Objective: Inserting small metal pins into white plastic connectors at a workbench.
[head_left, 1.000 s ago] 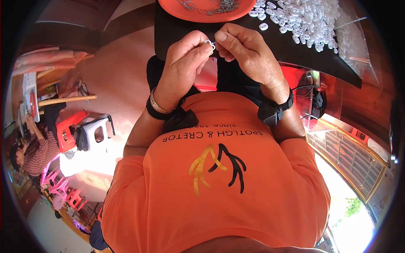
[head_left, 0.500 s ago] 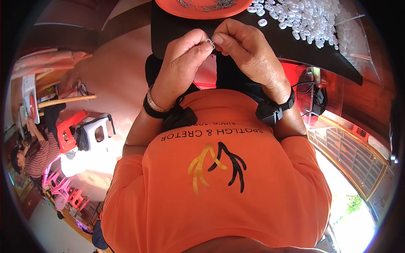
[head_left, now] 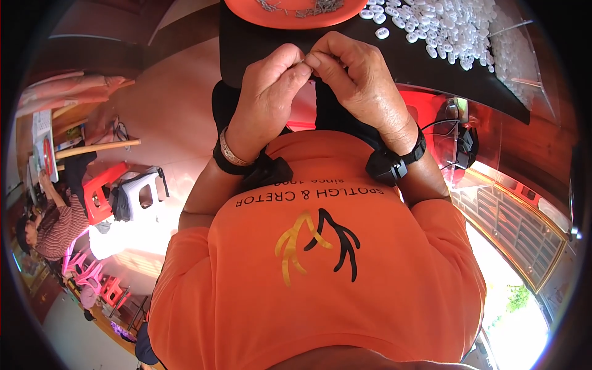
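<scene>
My left hand (head_left: 274,86) and my right hand (head_left: 361,80) meet fingertip to fingertip over the near edge of the black table (head_left: 259,46). The left thumb and forefinger are pinched together on a small white plastic piece, now hidden behind the fingertips. Closed in a pinch against the same spot is the right hand; whatever it grips cannot be made out. Just beyond the hands sits an orange-red plate (head_left: 296,21) with thin grey metal pins (head_left: 320,7) in it. A pile of small white oval plastic pieces (head_left: 453,28) lies to the right of the plate.
A clear plastic sheet or bag (head_left: 515,61) borders the pile at the right. One oval piece (head_left: 382,32) lies apart, nearest the hands. Red and white stools (head_left: 139,191) stand at the left, with another person (head_left: 61,225) beyond. Black straps circle both my wrists.
The white piece between my fingertips showed before and is now covered. My right hand has shifted slightly left and nearer, its wrist turning a little. The plate and pile look unchanged.
</scene>
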